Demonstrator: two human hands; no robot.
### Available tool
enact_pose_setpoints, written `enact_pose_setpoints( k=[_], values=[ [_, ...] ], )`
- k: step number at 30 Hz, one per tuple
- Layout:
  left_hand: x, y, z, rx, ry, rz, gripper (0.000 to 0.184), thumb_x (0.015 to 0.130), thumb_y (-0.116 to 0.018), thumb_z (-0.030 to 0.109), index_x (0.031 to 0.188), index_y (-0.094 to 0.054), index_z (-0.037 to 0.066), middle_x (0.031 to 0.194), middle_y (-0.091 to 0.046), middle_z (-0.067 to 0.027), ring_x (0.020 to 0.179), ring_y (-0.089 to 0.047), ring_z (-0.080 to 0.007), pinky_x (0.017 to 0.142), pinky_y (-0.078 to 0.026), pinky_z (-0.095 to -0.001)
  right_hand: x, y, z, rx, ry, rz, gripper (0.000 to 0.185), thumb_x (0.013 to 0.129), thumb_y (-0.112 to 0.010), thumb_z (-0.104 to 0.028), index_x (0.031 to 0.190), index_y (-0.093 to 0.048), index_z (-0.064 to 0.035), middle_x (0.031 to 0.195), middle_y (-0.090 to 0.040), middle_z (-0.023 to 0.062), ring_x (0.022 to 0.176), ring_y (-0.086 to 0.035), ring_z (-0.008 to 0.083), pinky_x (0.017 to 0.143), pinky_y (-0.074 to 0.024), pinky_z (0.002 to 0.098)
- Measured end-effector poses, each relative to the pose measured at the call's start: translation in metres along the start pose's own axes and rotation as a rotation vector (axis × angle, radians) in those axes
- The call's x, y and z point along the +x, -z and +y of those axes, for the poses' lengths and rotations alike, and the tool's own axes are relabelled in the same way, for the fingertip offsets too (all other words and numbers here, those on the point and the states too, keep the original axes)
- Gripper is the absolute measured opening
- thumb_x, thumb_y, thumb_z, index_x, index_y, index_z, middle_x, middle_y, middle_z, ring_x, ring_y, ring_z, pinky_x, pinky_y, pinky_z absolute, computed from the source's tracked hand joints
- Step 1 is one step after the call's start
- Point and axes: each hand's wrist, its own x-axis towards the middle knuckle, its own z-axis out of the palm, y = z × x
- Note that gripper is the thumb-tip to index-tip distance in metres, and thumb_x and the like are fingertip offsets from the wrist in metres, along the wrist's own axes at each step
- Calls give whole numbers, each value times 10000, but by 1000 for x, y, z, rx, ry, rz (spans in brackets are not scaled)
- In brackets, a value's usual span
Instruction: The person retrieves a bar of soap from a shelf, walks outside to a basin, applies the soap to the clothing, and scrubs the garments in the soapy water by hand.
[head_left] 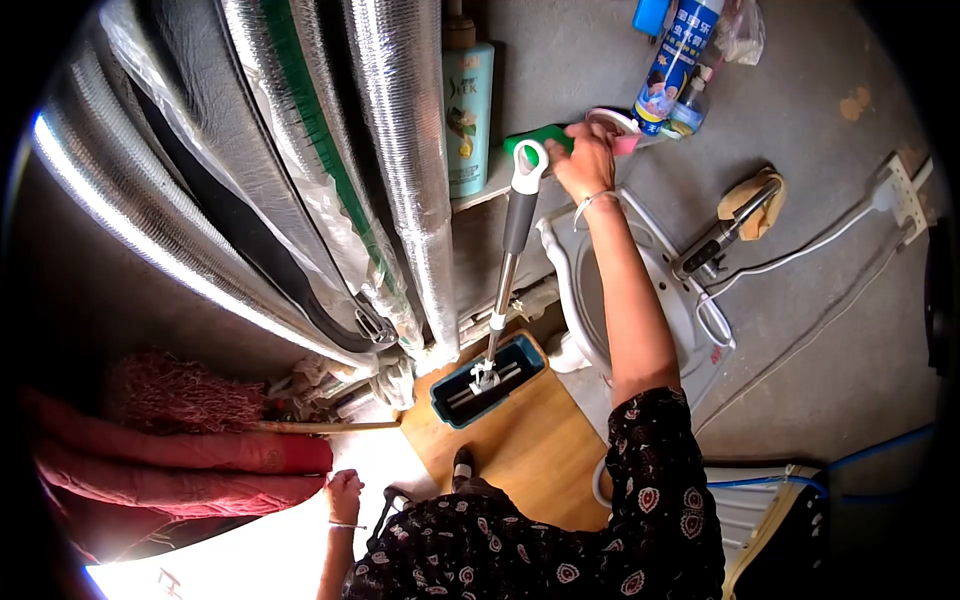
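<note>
My right hand [585, 165] reaches to the shelf above the sink. Its fingers are at a green item [538, 140] and a pink container [618, 130]; whether they grip either is hidden. Just below the hand is the white loop handle of a mop [517, 210], which stands with its head in a dark teal bucket [488, 380]. A teal bottle [468, 120] is to the left of the green item. My left hand [343, 490] hangs low at the left beside the rolled red fabric [190, 470], its fingers curled with nothing visible in them.
A white sink [568, 270] with a faucet [715, 245] lies under my right arm. Tall silver-wrapped rolls [400, 150] line the left. A blue spray can [675, 65] stands at the top. A power strip [900, 200] with cords is on the right wall.
</note>
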Motion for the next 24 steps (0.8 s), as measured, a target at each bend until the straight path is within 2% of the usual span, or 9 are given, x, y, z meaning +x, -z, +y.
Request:
enact_pose_setpoints(
  k=[3,4,10,13,14,17,18,21,24],
  values=[
    [1,-1,3,-14,11,14,181,797,-531,56,930,-608,-39,734,-624,-76,624,-590,-128,547,-463,-246,8,-18,3,120,-127,-202,385,746,-650,-331,899,-581,16,940,-599,215,960,-546,368,880,-400,426],
    [3,-2,3,-32,19,22,199,787,-538,73,939,-609,-34,709,-624,-71,610,-569,-114,550,-456,-246,9,-17,3,106,-94,-209,443,746,-640,-391,917,-580,14,932,-602,231,966,-545,364,896,-391,426],
    [5,-5,-1,2,48,13,150,812,-508,12,905,-607,-52,785,-615,-89,649,-635,-157,543,-484,-248,19,-22,1,-12,-215,-287,523,709,-657,-452,970,-580,-6,967,-602,218,969,-552,352,907,-388,437],
    [4,-4,-1,45,40,2,147,814,-508,18,899,-607,-48,793,-616,-88,649,-635,-156,541,-486,-249,14,-18,-19,-113,-275,-270,527,696,-665,-461,975,-590,-21,1010,-586,224,998,-540,348,908,-385,438],
    [4,-3,0,37,35,11,145,814,-507,19,896,-607,-47,790,-616,-87,648,-635,-155,540,-486,-248,18,-10,-23,-86,-324,-365,491,685,-688,-418,996,-597,-49,1073,-571,186,1051,-509,327,919,-378,419],
    [5,-1,-9,12,39,43,148,813,-516,37,898,-611,-38,754,-622,-85,636,-627,-146,539,-482,-246,13,-25,9,202,260,-283,444,688,-697,-348,1018,-597,-68,1104,-570,115,1085,-482,308,933,-369,401],
    [4,1,-11,2,48,53,158,810,-526,56,905,-614,-33,723,-628,-84,625,-618,-138,540,-477,-245,12,-19,8,248,337,-337,466,673,-705,-294,1085,-590,-109,1159,-541,52,1112,-454,294,958,-353,388],
    [4,1,-13,14,63,45,164,817,-536,80,911,-615,-29,696,-634,-85,609,-610,-128,536,-472,-242,12,3,4,269,281,-536,522,647,-702,-145,1150,-563,-131,1214,-492,91,1135,-438,279,944,-353,360],
    [5,-3,-21,-7,61,44,169,816,-540,80,921,-614,-29,694,-632,-83,608,-606,-128,540,-471,-244,22,13,-7,134,308,-656,596,611,-718,-168,1182,-549,-152,1238,-464,82,1129,-410,286,948,-346,361]
  ],
)
